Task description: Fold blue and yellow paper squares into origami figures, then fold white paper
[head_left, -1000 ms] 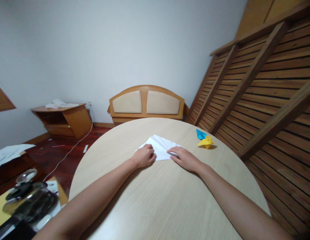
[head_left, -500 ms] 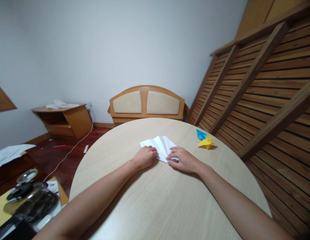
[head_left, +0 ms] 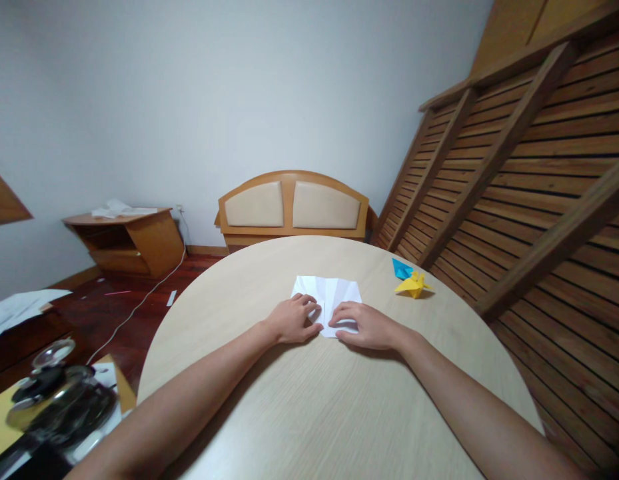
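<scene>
A creased white sheet of paper (head_left: pixel 334 288) lies on the round table, its folds fanning toward the far edge. My left hand (head_left: pixel 294 320) rests on its left part, with the thumb spread away from the fingers near the close edge. On the right part of the sheet lies my right hand (head_left: pixel 368 325), its index finger and thumb apart and touching the paper. Both hands cover the sheet's side portions, and a narrow strip of it shows between them.
A yellow folded paper bird (head_left: pixel 414 285) and a blue folded paper piece (head_left: pixel 402 269) stand on the pale round table (head_left: pixel 309 407) to the right. A glass pot (head_left: pixel 72 403) is at lower left. A slatted wooden frame (head_left: pixel 529 220) leans along the right side.
The paper has turned so its far edge now lies squarer to me, and it has shifted slightly right. My left thumb has spread out from the fingers; both hands remain at the paper.
</scene>
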Demonstrator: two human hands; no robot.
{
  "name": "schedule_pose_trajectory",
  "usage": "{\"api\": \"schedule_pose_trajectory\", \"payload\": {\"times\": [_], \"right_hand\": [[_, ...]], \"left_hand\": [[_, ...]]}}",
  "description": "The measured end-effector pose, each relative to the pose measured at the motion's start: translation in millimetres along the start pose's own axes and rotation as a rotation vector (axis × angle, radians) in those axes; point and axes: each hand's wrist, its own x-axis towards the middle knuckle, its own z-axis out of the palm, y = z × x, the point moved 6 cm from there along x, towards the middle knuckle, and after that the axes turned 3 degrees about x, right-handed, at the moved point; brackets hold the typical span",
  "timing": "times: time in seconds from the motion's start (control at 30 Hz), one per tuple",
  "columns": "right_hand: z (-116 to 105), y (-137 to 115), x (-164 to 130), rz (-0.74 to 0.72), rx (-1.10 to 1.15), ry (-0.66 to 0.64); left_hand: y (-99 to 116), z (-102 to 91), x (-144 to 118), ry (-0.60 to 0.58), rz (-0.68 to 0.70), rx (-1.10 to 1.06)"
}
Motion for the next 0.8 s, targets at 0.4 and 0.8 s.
{"api": "schedule_pose_trajectory", "payload": {"times": [0.4, 0.8], "right_hand": [[-4, 6, -3, 0.065, -0.021, -0.024], [-20, 50, -19, 0.148, -0.017, 0.017]], "left_hand": [[1, 14.2, -3, -0.065, -0.006, -0.022], [-11, 27.5, -6, -0.170, -0.100, -0.101]]}}
